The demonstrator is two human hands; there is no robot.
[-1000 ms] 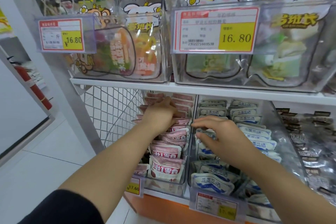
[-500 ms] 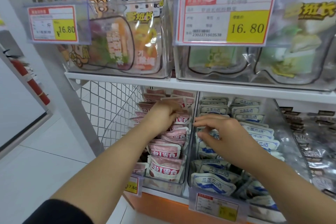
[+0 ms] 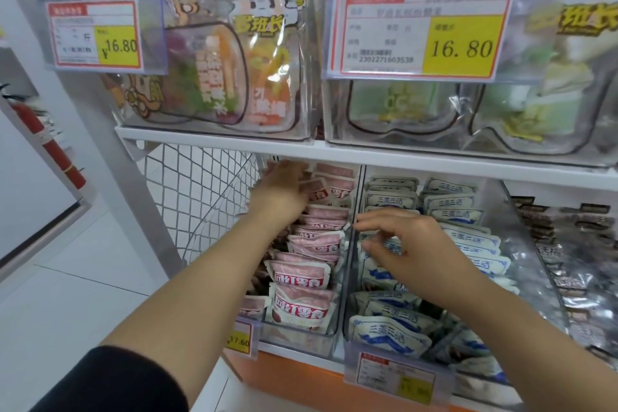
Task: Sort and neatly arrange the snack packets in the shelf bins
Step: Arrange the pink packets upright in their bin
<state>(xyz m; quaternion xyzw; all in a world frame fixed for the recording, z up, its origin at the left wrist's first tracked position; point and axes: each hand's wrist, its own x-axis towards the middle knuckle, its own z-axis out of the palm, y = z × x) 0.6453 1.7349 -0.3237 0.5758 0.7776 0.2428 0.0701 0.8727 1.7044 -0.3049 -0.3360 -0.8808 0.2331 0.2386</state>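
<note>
A person's two bare hands worked in the clear bins just beneath a white shelf board [image 3: 217, 150]. The left hand [image 3: 284, 192] reached deep under the board into the bin of pink snack packets [image 3: 311, 278], back of the hand up, fingers stretched forward against the rearmost packets. Its fingertips were hidden among them, so it could not be told whether it had hold of one. The right hand [image 3: 413, 244] hovered lower and nearer the camera than the board, over the neighbouring bin of blue-and-white snack packets [image 3: 463, 211]. Its fingers were spread and loosely bent, the thumb apart below them, gripping nothing that showed. Both kinds of packet stood in upright rows running back from the bin fronts to the board. Further right under the board lay dark packets [image 3: 568, 244], blurred. Above the board, clear bins held large cartoon-printed pouches [image 3: 240, 77], with two price tags reading 16.80, one [image 3: 97, 35] at its left end and one [image 3: 424, 30] further right. A white wire mesh panel [image 3: 200, 197] hung below the board's left end, and a red fire extinguisher [image 3: 43, 137] stood off to the left of it. A dark sleeve [image 3: 110, 381] covered the left upper arm.
</note>
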